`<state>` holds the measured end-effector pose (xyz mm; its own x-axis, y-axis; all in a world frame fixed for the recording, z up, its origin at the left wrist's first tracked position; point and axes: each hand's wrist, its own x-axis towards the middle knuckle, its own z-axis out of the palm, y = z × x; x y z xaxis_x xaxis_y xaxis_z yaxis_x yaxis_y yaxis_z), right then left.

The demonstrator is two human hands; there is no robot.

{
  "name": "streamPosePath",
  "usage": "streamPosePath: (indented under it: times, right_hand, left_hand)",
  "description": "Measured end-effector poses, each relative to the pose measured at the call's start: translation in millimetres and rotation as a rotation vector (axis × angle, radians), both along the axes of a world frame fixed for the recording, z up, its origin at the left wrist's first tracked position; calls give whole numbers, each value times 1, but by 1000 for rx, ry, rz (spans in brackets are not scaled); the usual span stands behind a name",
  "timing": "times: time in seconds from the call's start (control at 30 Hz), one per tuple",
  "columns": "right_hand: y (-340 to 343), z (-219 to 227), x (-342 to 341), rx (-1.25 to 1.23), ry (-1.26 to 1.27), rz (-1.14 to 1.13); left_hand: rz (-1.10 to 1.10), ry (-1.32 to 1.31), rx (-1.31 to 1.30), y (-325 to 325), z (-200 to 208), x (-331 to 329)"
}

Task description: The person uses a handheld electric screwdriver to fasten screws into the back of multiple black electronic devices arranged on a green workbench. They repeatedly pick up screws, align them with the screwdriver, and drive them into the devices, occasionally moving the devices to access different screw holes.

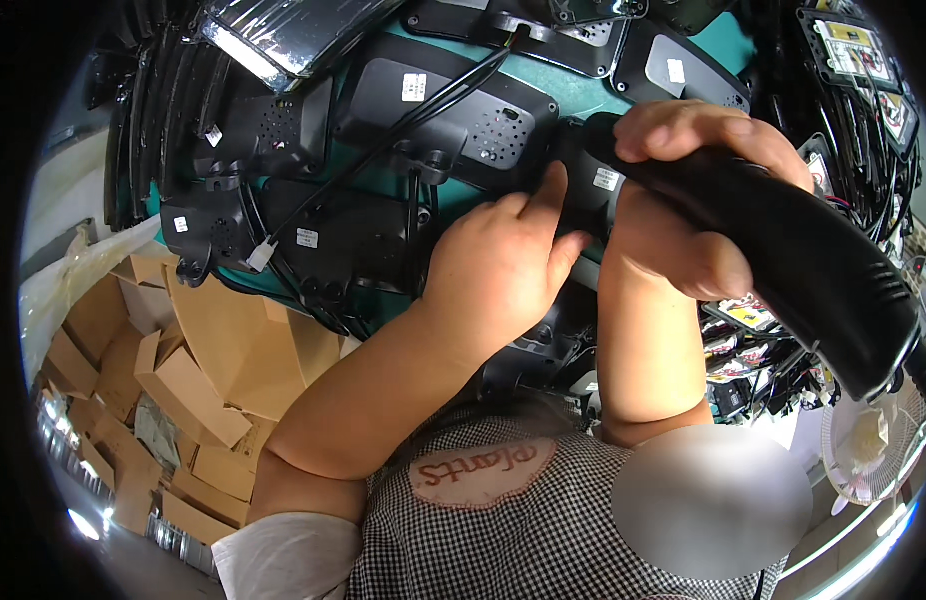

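Observation:
My right hand [703,180] is wrapped round a black corded power tool [813,265], whose vented rear end rises toward the lower right. Its tip is hidden, so its exact kind does not show. Beside it my left hand [503,255] has the index finger stretched out and the thumb apart, at the edge of a black plastic housing [583,180] with a white label. I cannot tell whether the finger presses on it. Another black housing [458,110], with speaker holes and a label, lies just beyond the left hand, and black cables [433,105] cross over it.
More black housings [318,235] cover the green work mat [583,95]. A shiny dark panel [283,35] lies at the far left. Bundled cables and circuit boards [863,60] crowd the right. Cardboard boxes [223,340] fill the lower left, and a fan [868,440] stands lower right.

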<state>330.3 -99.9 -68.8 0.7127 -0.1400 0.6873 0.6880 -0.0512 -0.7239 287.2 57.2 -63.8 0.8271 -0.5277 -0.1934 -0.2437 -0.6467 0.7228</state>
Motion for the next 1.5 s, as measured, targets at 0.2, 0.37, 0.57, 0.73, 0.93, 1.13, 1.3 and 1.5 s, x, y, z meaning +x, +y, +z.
streamPosePath:
  times: [0.2,0.37,0.57,0.73,0.93,1.13,1.3,1.5]
  right_hand:
    - [12,-2,-1,165,52,-4]
    - [6,8,-13,433,165,-169]
    - [-4,75,-54,567,229,190]
    - [2,74,-71,629,258,257]
    - [8,69,-80,659,266,223]
    - [8,68,-85,687,263,225]
    - [-4,68,-89,704,254,201]
    - [-11,70,-91,732,262,215]
  left_hand:
    - [13,-33,-8,1,-8,-5]
    - [183,355,-289,6,-2,-4]
    - [475,1160,-1210,23,1,4]
    - [446,1212,-1337,18,22,-3]
    - [391,1175,-1335,13,31,-18]
    - [366,1159,-1247,15,25,-28]
    - [327,1120,-992,24,14,-37]
    - [397,1233,-987,24,12,-40]
